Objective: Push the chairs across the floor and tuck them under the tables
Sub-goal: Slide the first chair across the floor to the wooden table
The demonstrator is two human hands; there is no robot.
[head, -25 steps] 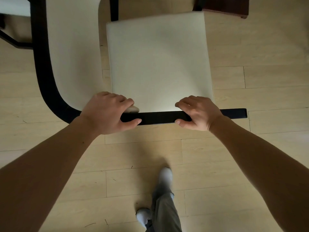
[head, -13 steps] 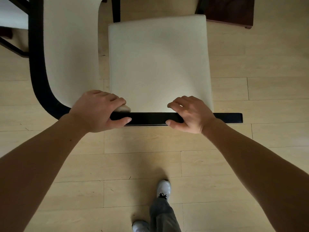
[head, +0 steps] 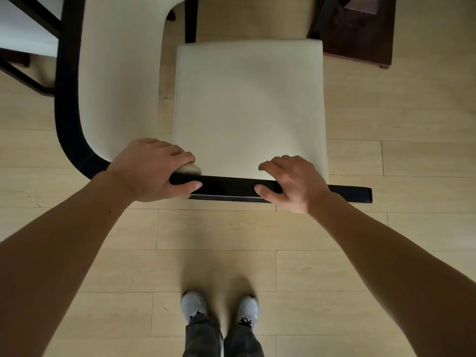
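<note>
Straight below the camera, a chair with a square cream seat stands on the pale plank floor, its black top rail running across the near edge of the seat. Both hands grip that rail. The left hand wraps its left end, with fingers curled over the far side and the thumb lying along the near face. The right hand holds it further right in the same way, and a short stretch of rail sticks out beyond the wrist.

Just beside the chair on the left is a curved cream panel edged in black; I cannot tell whether it is a table top or part of another chair. Beyond the far edge of the seat stand two black legs, and at the far right sits a dark brown wooden base. The person's grey trainers stand side by side on the floor, well back from the chair.
</note>
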